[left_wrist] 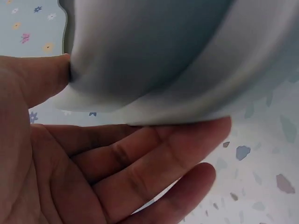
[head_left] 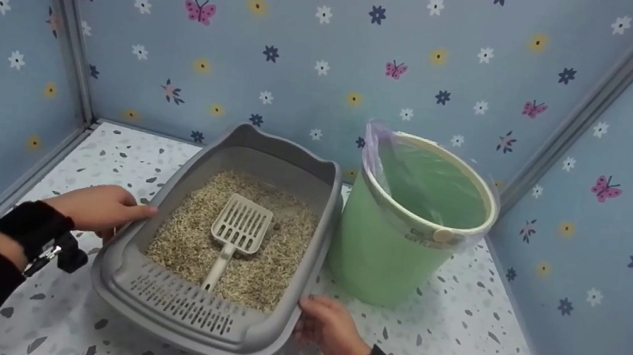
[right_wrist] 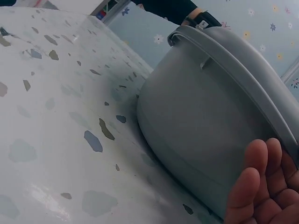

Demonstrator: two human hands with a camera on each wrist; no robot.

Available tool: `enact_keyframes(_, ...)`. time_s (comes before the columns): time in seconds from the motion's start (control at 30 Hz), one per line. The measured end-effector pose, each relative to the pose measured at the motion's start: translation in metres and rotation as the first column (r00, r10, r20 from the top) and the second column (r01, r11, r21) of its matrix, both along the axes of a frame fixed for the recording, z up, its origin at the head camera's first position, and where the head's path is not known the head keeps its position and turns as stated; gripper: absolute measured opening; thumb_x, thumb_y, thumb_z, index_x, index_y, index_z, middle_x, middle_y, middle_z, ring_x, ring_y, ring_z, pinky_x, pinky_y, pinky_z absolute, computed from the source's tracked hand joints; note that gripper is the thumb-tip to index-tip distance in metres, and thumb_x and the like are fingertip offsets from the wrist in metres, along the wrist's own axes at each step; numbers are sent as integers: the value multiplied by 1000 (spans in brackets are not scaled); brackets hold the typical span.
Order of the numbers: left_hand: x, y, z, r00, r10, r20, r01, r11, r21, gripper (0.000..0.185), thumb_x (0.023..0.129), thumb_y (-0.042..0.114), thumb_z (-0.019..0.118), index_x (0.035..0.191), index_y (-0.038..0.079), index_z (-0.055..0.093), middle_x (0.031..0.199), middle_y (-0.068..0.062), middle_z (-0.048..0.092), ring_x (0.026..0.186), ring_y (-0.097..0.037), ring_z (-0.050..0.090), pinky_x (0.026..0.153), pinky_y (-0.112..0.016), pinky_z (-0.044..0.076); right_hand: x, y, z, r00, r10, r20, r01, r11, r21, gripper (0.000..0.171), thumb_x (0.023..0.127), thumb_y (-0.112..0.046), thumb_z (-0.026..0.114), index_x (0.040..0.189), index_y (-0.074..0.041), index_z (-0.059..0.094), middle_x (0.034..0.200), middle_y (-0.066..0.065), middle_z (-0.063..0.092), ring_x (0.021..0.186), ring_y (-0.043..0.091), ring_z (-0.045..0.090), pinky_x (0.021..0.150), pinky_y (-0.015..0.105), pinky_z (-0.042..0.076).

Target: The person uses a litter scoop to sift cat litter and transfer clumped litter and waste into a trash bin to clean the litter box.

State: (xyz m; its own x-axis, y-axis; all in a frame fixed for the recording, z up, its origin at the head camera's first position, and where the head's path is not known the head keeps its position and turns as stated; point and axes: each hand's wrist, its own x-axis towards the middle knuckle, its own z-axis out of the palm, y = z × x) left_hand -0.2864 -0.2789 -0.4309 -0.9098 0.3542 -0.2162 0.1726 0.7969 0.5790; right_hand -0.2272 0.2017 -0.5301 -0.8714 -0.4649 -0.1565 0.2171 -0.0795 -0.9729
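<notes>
A grey litter tray (head_left: 259,340) is located on the speckled white table (head_left: 449,344), just beside a green bin (head_left: 380,257), which stands to its right. The tray is grasped at both sides. By the left hand (head_left: 96,207), the left side is held, with the thumb pressed against the wall and the fingers placed beneath the edge. By the right hand (head_left: 333,329), the rim is gripped near the front right corner, with the thumb laid over it and the fingers curled below. Whether the tray's base is fully supported by the table cannot be told. Granular litter (head_left: 181,232) is contained in the tray, and on it a pale slotted scoop (head_left: 242,226) is laid, its handle directed toward the perforated front ledge. The bin is lined with a translucent bag (head_left: 375,149), draped over its rim. The area is enclosed by blue panels (head_left: 308,68) patterned with flowers and butterflies.
</notes>
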Motion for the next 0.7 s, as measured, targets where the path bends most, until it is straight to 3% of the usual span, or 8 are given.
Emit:
enact_keyframes(0.13, 6, 4, 2, 1000, -4, 12, 4, 1000, -8, 57, 117, 55, 50, 87, 10, 68, 77, -4, 71, 66, -21, 69, 66, -36, 51, -5, 6, -1, 1000, 13, 7, -13, 1000, -16, 21, 110, -18, 61, 92, -18, 73, 83, -3, 73, 75, 10, 67, 73, 28, 57)
enact_keyframes(0.4, 27, 26, 1, 993, -2, 121, -11, 994, 107, 59, 115, 57, 55, 86, 7, 66, 74, -10, 74, 63, -30, 77, 65, -40, 64, -16, 38, -1, 998, 31, -53, -33, 999, -28, 28, 114, -19, 53, 94, -21, 73, 85, -5, 76, 73, 9, 67, 71, 26, 54)
enact_keyframes(0.7, 43, 44, -3, 985, 27, 170, -60, 979, 195, 57, 114, 54, 60, 88, 4, 68, 80, -13, 73, 59, -29, 76, 61, -45, 66, -22, 59, -3, 995, 33, -95, -37, 998, -41, 32, 116, -17, 49, 96, -20, 74, 89, -6, 78, 77, 8, 69, 74, 26, 57)
